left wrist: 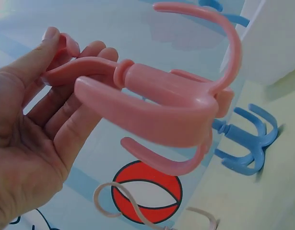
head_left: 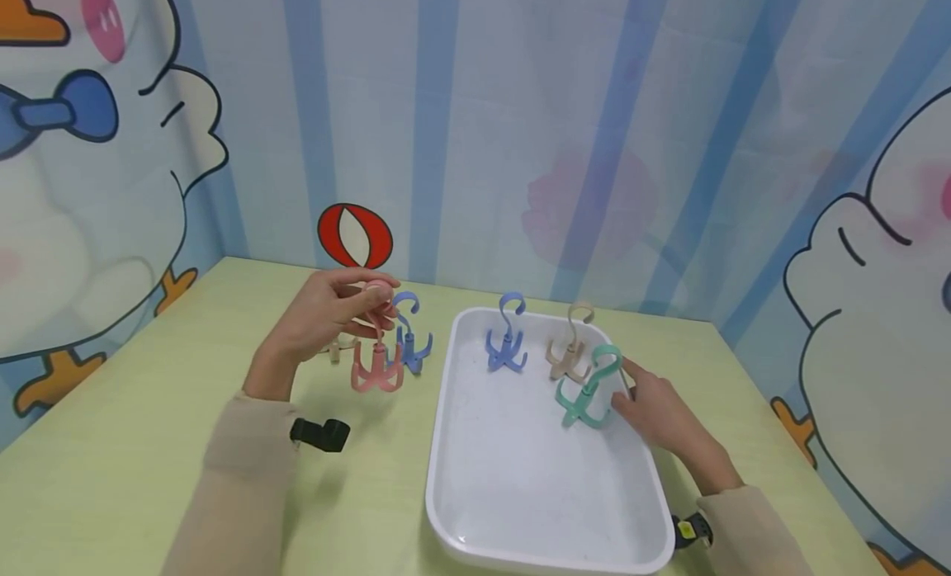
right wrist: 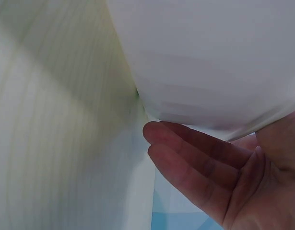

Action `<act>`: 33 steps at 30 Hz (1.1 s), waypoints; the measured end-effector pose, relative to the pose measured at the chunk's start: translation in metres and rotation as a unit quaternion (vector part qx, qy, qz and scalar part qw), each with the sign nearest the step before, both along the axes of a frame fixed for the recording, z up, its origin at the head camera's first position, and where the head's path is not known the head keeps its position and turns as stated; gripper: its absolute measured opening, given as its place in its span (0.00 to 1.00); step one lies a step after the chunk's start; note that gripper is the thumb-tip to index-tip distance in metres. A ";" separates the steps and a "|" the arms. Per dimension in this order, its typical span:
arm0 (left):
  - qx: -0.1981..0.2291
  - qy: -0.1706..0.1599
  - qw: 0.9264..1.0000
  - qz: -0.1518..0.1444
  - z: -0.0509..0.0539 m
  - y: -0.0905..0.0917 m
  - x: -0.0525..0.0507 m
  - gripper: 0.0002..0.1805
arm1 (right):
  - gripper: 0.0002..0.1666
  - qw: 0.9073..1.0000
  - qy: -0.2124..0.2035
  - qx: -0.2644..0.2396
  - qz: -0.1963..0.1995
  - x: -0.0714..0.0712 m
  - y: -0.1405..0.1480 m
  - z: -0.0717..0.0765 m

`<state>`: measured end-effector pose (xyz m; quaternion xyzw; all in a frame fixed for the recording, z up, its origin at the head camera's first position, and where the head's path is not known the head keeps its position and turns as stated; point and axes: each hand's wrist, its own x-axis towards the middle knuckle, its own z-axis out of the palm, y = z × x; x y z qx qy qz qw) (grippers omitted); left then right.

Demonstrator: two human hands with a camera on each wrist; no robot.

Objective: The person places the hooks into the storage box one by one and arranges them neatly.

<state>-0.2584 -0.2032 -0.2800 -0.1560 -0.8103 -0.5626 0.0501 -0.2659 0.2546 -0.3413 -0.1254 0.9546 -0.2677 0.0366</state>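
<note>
My left hand [head_left: 315,312] pinches a pink four-pronged hanging hook [head_left: 377,371] by its curved top, holding it upright above the table with the prongs downward. Behind it on the table stand a blue hook [head_left: 411,353] and a beige hook [left wrist: 133,201], the beige one mostly hidden by the hand in the head view. To the right is a white tray [head_left: 520,477]. Inside, along its far part, stand a blue hook [head_left: 507,351], a beige hook [head_left: 568,360] and a green hook [head_left: 582,404]. My right hand [head_left: 657,411] grips the tray's right rim, thumb over it, fingers outside against the wall.
The light yellow-green table [head_left: 134,444] meets a striped blue-and-white curtain [head_left: 483,130] behind and at both sides, printed with cartoon birds and a red ball. Black wrist straps [head_left: 319,434] are on both arms.
</note>
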 end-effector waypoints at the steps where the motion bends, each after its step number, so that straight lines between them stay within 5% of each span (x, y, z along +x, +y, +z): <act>1: 0.003 0.002 1.000 -0.003 0.000 0.002 0.000 0.20 | 0.41 1.000 0.000 0.000 0.000 0.000 0.000 0.000; 33: 0.031 0.027 0.998 -0.041 0.009 0.041 0.007 0.14 | 0.41 1.000 0.000 0.001 0.000 0.001 -0.001 0.000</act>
